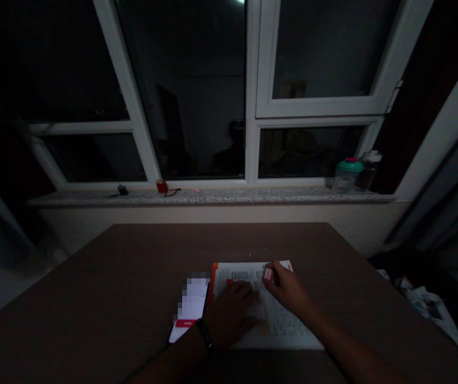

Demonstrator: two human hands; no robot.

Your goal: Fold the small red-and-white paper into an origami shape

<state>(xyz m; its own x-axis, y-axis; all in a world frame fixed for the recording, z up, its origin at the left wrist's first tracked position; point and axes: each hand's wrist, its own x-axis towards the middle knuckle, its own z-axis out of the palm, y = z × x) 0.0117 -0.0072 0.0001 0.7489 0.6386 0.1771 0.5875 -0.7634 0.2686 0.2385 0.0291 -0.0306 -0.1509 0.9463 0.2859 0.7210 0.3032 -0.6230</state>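
A printed book or booklet (293, 320) with orange at its left edge lies on the brown table. My left hand (233, 309), with a dark band at the wrist, rests flat on its left half, fingers spread. Near the book's upper right, my right hand (283, 280) is closed on a small pink-and-white eraser (268, 273), held at the page. Beside the book's left edge lies a phone (192, 304) with a bright screen and a red patch near its bottom; part of it is blurred out.
The brown table (112, 277) reaches to the wall below a speckled stone sill (221, 196). On the sill stand a teal-lidded bottle (347, 176), another clear bottle (368, 173) and a small red item (161, 186). Crumpled white stuff (425, 298) lies off the table's right side.
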